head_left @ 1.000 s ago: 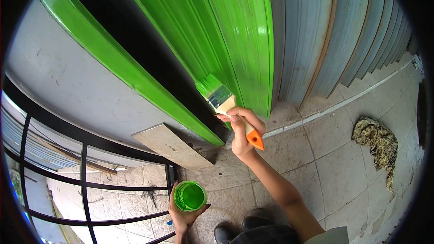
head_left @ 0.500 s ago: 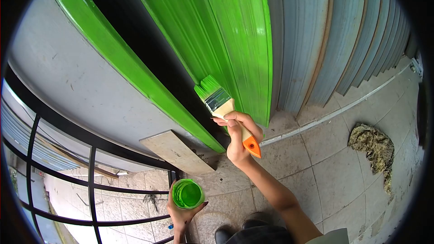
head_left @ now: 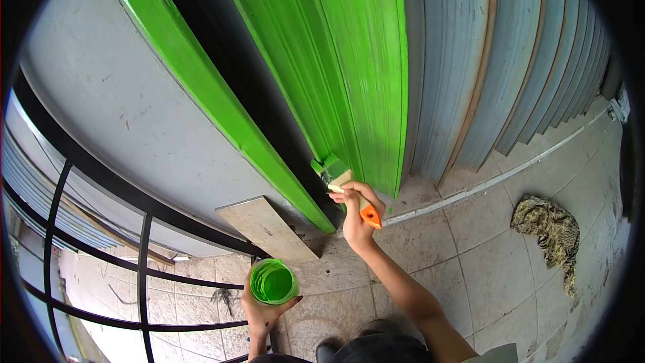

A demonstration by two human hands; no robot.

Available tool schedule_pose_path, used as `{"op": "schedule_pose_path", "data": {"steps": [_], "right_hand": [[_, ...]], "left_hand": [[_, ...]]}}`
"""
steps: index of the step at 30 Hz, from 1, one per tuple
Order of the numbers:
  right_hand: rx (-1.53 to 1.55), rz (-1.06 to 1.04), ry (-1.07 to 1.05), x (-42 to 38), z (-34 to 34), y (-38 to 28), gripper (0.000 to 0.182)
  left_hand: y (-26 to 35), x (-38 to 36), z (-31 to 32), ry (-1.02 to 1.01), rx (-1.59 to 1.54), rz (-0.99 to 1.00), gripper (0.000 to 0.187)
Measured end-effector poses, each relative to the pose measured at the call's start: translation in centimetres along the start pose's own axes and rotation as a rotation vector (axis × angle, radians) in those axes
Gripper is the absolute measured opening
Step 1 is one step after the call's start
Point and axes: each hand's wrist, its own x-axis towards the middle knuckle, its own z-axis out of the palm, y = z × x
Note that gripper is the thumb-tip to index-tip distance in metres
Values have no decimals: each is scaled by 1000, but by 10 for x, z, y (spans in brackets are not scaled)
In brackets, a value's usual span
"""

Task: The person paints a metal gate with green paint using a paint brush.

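In my right hand [head_left: 359,208] is a flat paintbrush [head_left: 342,181] with a pale wooden handle and an orange tip. Its bristles press against the lower left part of a green-painted ribbed metal panel [head_left: 356,81]. My left hand [head_left: 263,310] is wrapped round an open cup of green paint [head_left: 274,282], held low over the floor. Wet green paint coats the inside of the cup. Left of the panel, across a dark gap, runs a narrow green-painted strip [head_left: 222,114].
Unpainted grey-blue corrugated metal [head_left: 450,60] continues to the right. A patterned rag [head_left: 547,228] lies on the tiled floor [head_left: 484,275]. A flat board [head_left: 269,228] leans below the grey panel [head_left: 114,87]. A black metal grille [head_left: 142,269] stands at lower left.
The brush in my right hand has slid down along the panel. My left hand with the paint cup has shifted slightly up and left in view.
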Motion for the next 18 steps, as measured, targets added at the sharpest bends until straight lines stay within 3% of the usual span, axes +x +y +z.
{"op": "schedule_pose_path", "data": {"steps": [6, 12, 16, 18], "right_hand": [[-38, -327, -52, 37, 31, -50, 14], [-175, -60, -16, -16, -33, 26, 12], [-164, 37, 23, -17, -30, 21, 12], [-68, -39, 23, 8, -1, -8, 12]], "left_hand": [[40, 26, -25, -47, -41, 49, 85], [87, 38, -42, -64, 10, 111, 82], [110, 42, -46, -103, -38, 107, 82], [122, 42, -44, -108, -33, 99, 82]]}}
